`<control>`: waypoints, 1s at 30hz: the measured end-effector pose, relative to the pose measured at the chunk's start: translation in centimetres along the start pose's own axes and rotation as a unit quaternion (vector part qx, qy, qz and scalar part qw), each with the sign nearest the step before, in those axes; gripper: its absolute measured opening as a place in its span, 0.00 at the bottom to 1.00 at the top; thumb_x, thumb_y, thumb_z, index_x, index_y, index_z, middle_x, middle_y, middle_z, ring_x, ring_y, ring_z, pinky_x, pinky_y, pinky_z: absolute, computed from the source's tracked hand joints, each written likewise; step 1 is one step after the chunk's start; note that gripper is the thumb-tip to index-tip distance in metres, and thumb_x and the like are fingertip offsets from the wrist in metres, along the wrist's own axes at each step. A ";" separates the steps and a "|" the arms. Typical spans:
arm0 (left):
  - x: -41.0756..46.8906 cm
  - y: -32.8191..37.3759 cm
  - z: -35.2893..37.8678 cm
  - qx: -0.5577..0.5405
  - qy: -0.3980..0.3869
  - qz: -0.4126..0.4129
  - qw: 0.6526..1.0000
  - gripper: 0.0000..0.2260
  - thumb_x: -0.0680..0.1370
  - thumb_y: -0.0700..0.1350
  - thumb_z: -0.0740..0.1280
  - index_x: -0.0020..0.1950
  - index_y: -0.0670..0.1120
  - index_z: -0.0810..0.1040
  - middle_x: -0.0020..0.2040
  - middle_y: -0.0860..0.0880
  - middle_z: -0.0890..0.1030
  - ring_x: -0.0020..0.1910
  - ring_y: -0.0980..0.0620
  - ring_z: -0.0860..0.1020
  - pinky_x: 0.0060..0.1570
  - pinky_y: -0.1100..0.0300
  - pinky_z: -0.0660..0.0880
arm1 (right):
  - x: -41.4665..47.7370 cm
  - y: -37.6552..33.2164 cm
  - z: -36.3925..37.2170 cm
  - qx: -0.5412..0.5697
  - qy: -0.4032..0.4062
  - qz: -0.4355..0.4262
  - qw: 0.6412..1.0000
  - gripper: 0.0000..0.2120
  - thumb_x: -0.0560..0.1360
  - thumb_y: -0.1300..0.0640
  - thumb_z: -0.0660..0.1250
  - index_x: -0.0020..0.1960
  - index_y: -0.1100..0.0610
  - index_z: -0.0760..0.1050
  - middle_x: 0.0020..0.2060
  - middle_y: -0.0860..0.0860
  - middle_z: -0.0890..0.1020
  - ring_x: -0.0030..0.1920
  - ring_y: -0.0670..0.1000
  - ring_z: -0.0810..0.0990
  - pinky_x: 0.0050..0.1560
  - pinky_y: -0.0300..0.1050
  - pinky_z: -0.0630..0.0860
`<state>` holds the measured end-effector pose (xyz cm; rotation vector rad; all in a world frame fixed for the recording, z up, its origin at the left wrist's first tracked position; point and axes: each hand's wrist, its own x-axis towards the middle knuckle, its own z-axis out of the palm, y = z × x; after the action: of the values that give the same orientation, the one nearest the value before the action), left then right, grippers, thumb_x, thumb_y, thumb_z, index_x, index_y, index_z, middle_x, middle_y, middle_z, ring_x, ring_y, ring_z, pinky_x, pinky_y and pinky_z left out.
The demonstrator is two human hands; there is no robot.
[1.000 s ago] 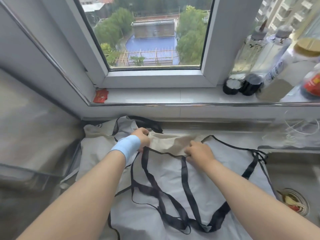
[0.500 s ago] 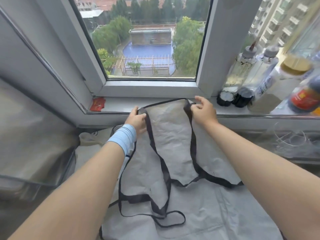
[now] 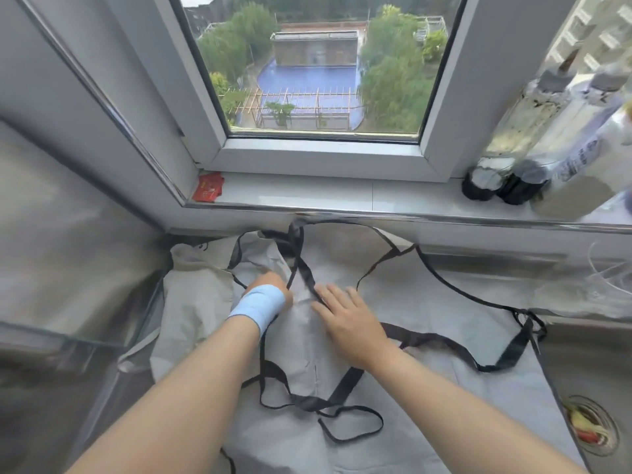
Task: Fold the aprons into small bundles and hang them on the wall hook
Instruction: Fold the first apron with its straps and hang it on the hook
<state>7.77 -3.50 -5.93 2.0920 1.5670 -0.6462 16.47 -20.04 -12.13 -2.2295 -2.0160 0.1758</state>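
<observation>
Steel counter (image 3: pixel 478 271) | apron (image 3: pixel 427 336) spread | right hand (image 3: pixel 352 323) flat on it | left hand (image 3: pixel 270 285) beside, blurred

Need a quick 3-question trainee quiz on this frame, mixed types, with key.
1. True or false: the right hand lies flat on the apron.
2. Where is the red packet? A) on the sill B) in the sink C) on the apron
3. Fill in: the left hand has a ___ band at its wrist.
Key: 1 true; 2 A; 3 blue.
</observation>
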 end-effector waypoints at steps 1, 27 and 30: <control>0.3 -0.1 -0.2 -0.023 0.010 0.013 1.000 0.09 0.73 0.48 0.69 0.48 0.45 0.76 0.49 0.46 0.80 0.47 0.44 0.80 0.42 0.58 0.74 | 0.2 -0.2 0.3 0.031 -0.055 0.023 0.998 0.28 0.74 0.57 0.56 0.75 0.56 0.62 0.75 0.60 0.62 0.72 0.62 0.65 0.66 0.59 0.66; -16.7 -12.2 10.1 -0.129 0.057 -0.093 0.986 0.18 0.77 0.54 0.58 0.56 0.45 0.79 0.58 0.42 0.80 0.58 0.41 0.77 0.53 0.56 0.72 | -12.6 -8.3 -0.1 0.052 -0.143 -0.059 0.987 0.11 0.74 0.56 0.59 0.52 0.54 0.78 0.51 0.52 0.79 0.53 0.59 0.78 0.42 0.47 0.69; -18.0 -14.3 12.3 -0.142 0.002 -0.153 0.978 0.23 0.78 0.56 0.61 0.66 0.42 0.74 0.65 0.42 0.76 0.62 0.42 0.75 0.57 0.56 0.72 | -14.7 -9.4 1.5 0.024 -0.169 -0.050 0.984 0.15 0.74 0.56 0.58 0.60 0.53 0.73 0.59 0.53 0.72 0.61 0.59 0.70 0.49 0.51 0.69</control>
<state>-11.74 -20.86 -5.74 1.6629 1.8811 -0.4827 5.49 -33.68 -12.01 -2.1826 -2.2516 0.6235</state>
